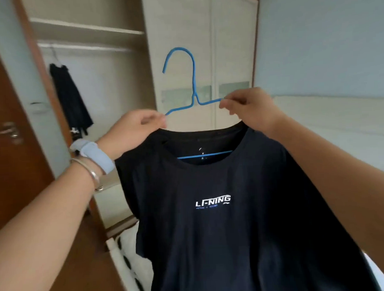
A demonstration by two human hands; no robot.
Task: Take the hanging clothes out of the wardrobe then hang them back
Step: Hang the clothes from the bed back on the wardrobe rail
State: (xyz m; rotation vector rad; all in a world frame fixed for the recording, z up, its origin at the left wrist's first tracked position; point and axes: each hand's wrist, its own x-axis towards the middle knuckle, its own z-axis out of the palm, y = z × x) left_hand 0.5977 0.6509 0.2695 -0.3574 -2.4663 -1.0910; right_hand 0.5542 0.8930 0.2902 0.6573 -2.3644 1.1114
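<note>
Blue wire hanger [190, 88] inside a dark navy logo T-shirt [221, 209] is pinched at both shoulders by the left hand [134, 130] and right hand [248, 108]. Re-hanging seems underway; the hook must next be lifted onto the wardrobe rail [85, 47], up-left of the hands.

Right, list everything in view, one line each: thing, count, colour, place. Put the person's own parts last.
T-shirt: one, black with white lettering, centre, held up on the hanger.
Hanger: one, blue, through the T-shirt's neck, hook free in the air.
Hanging garment: one, dark, on the wardrobe rail at left.
Wardrobe: one, off-white inside, brown door open at left.
Bed: one, white, at right.
Watch: one, pale blue, left wrist.
Bangle: one, silver, left wrist.
Left hand: pinching the hanger's left shoulder.
Right hand: pinching the hanger's right shoulder.
</note>
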